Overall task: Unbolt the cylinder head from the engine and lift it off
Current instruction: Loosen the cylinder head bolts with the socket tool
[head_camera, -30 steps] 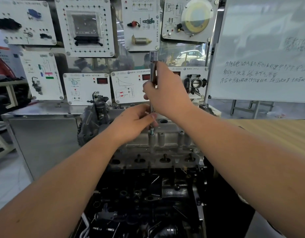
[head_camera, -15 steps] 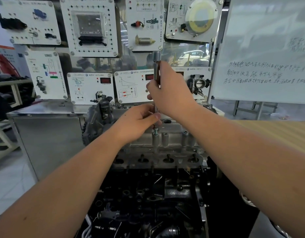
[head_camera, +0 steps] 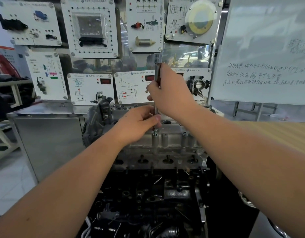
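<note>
The grey aluminium cylinder head [head_camera: 167,145] sits on top of the black engine block [head_camera: 148,203] in the middle of the view. A long steel socket extension bar [head_camera: 157,69] stands upright over a bolt [head_camera: 155,133] on the head's near edge. My right hand [head_camera: 170,93] grips the upper part of the bar. Lower down, my left hand [head_camera: 139,122] pinches the bar's lower end just above the bolt. The bar's tip is hidden behind my left fingers.
Behind the engine stands a metal cabinet [head_camera: 45,134] and a wall of white training panels [head_camera: 90,28] with mounted parts, including a throttle body [head_camera: 199,85]. A whiteboard [head_camera: 268,48] with writing is at the right, above a wooden tabletop [head_camera: 285,134].
Both hands stay on the upright bar over the same bolt. The view has shifted slightly; the hands and bar show no clear movement relative to the head.
</note>
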### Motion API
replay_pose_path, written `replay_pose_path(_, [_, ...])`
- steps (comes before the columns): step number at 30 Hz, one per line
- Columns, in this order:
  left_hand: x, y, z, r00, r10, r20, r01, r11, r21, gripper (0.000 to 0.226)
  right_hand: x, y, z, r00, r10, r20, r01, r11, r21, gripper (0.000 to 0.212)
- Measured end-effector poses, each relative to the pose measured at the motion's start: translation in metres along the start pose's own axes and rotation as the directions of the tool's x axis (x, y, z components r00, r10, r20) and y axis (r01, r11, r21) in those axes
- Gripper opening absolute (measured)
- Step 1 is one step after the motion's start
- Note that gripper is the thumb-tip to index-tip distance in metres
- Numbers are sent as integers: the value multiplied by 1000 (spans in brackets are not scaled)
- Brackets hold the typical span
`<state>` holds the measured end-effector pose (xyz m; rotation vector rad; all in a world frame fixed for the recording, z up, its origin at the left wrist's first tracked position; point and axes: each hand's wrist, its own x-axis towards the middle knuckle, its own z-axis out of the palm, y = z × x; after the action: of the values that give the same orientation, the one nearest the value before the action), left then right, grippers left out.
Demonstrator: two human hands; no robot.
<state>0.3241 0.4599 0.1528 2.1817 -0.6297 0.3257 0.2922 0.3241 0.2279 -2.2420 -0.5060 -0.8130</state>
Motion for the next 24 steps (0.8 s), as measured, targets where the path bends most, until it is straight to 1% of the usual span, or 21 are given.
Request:
replay_pose_path(1, [-1,2,1,1000,2,-23,-2,1000,-6,16,-1,0,0,1000,-7,-18,7,1000,10,18])
replay_pose_path(4, [-4,9,4,997,-5,-79,4,1000,-10,53,-3,0,0,995,-42,-87,41,999,-3,33])
replay_pose_path(5, [-3,9,5,997,-4,-83,4,1000,2,60,-2,1,1,995,-49,-91,48,999,-8,32])
replay_pose_path(6, [-3,8,5,997,-7,-75,8,1000,24,61,-2,2,1,995,-54,-84,53,998,-13,27])
replay_pose_path(7, [-1,6,4,998,-9,-58,12,999,46,55,-1,2,1,996,-56,-71,55,998,-14,21])
replay_pose_path(8, [-1,4,4,999,-6,-42,9,998,65,42,-1,2,1,997,-55,-54,55,998,-8,17])
replay_pose_path(10, [1,1,2,1000,6,-14,-5,998,68,17,0,2,0,999,-43,-3,43,999,8,17])
replay_pose_path(11, [1,0,1,1000,10,-2,-10,999,53,13,1,2,0,999,-34,21,34,999,18,18])
replay_pose_path(13, [1,-1,1,1000,7,6,-7,1000,15,12,1,2,0,999,-15,33,14,999,42,19])
replay_pose_path(15, [0,2,1,1000,-1,-10,1,1000,-11,14,0,4,2,1000,-9,-4,9,999,46,20])
replay_pose_path(16, [-2,5,2,1000,-6,-22,5,1000,-23,23,-1,5,3,999,-16,-32,17,999,30,23])
replay_pose_path(18, [-3,9,4,998,-15,-63,12,999,-36,47,-2,8,5,997,-37,-73,37,999,-5,36])
replay_pose_path(19, [-2,10,5,997,-14,-75,11,999,-35,53,-3,10,6,996,-42,-78,42,999,-4,40])
replay_pose_path(20, [-1,9,5,997,-15,-77,13,999,-32,55,-3,11,6,996,-43,-76,44,999,7,39])
replay_pose_path(21, [0,7,5,997,-17,-69,15,999,-30,50,-3,11,6,997,-41,-70,43,999,20,35])
replay_pose_path(23, [1,2,3,999,-3,-44,2,1000,-29,29,-2,12,6,997,-44,-57,45,998,31,25])
replay_pose_path(24, [2,0,2,1000,10,-29,-11,1000,-27,21,-2,11,6,998,-49,-48,50,998,28,21])
